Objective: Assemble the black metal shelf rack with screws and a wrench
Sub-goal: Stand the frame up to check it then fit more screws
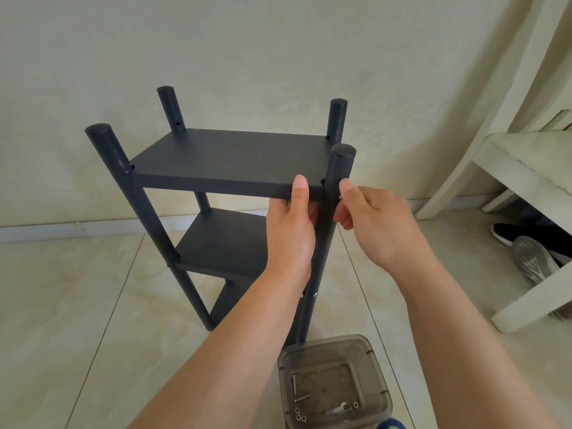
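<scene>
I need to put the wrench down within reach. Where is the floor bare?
Bare tiles lie left of the rack, between it and the wall. Crowded: the clear box of screws at the rack's foot, and the shoes under the pale chair on the right.

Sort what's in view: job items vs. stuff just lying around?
Job:
- black shelf rack
- left hand gripping the top shelf's front edge
- right hand at the near right post, pinching something small, likely a screw
- clear plastic box holding screws and a small wrench

Lying about:
- wooden chair
- shoes
</scene>
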